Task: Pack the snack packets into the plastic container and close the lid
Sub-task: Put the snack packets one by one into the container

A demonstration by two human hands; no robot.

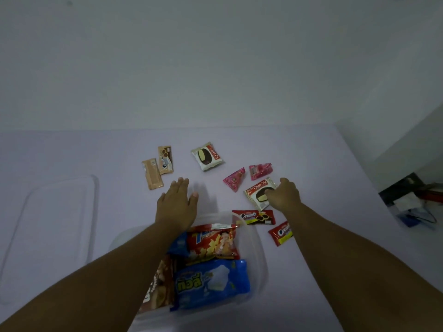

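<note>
A pale lilac bed (72, 152) meets bare white walls. The right hand (284, 194) pinches one of two Choco Pie packets (257, 192); the left hand (176, 203) hovers flat, grip wide. Three packets fill the plastic container (260, 255); its lid (51, 226) lies left.

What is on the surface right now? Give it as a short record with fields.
container: clear plastic container, open, holding a red packet and a blue packet
lid: clear lid lying flat, to the left of the container
left hand: left hand open, fingers straight, beyond the container
right hand: right hand gripping the near Choco Pie packet
loose packets: far Choco Pie packet, two beige packets, two pink packets, two red cookie packets
</note>
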